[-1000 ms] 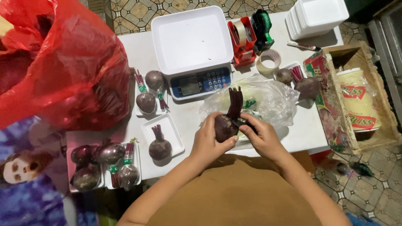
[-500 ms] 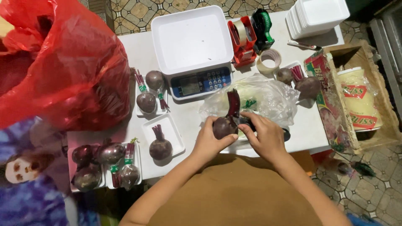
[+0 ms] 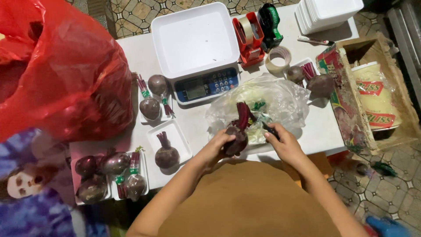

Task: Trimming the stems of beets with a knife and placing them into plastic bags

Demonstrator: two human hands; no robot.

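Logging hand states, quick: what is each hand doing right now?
Left hand: closed around a beetroot, holding it.
Right hand: fingers curled on something dark beside the clear plastic bag; what it grips cannot be told.

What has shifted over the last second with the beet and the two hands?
The beetroot has sunk a little toward the table, from raised above the clear plastic bag. The left hand keeps hold of it; the right hand has drawn slightly right. Scale, trays and red bag are unchanged.
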